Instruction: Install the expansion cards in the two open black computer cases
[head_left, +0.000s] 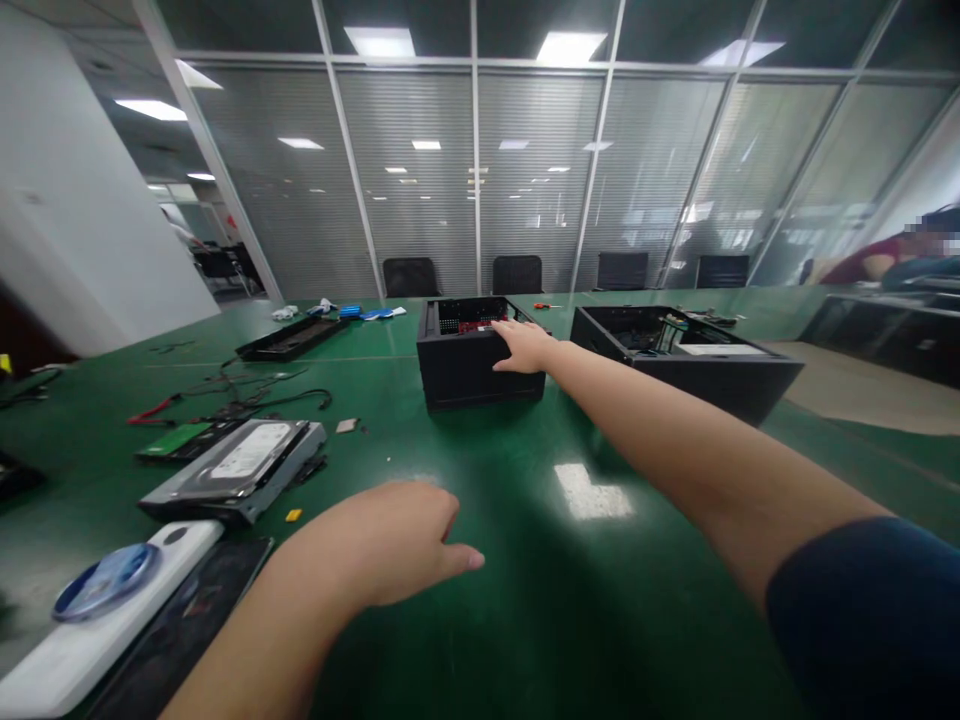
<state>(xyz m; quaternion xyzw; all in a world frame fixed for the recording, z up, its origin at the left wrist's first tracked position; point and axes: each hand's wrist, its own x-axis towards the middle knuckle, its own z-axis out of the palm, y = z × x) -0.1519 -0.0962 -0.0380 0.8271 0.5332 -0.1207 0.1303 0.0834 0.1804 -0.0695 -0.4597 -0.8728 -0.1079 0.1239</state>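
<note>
Nearest the lens, my left hand (401, 540) hovers just above the green bench (525, 560), fingers loosely curled with the thumb pointing right, holding nothing. Beside it to the left lie a white optical drive (97, 620) with a disc on top, a dark flat panel (187, 620), and a hard drive in its metal cage (236, 468). Farther left sit a green circuit board (174, 438) and loose cables (247, 395).

My right hand (525, 347) reaches well forward and rests, fingers spread flat, on the top edge of a small black computer case (480, 365) that stands open-topped at mid-bench; it presses on the rim rather than gripping it. Red parts show inside.

Judging by how things lie, the stripping-down looks well advanced: drives and board are already out on the bench, and a side panel (289, 338) lies apart behind. What is left inside this case I cannot tell. A second open case (682, 355) stands to the right, and another person sits at far right.
</note>
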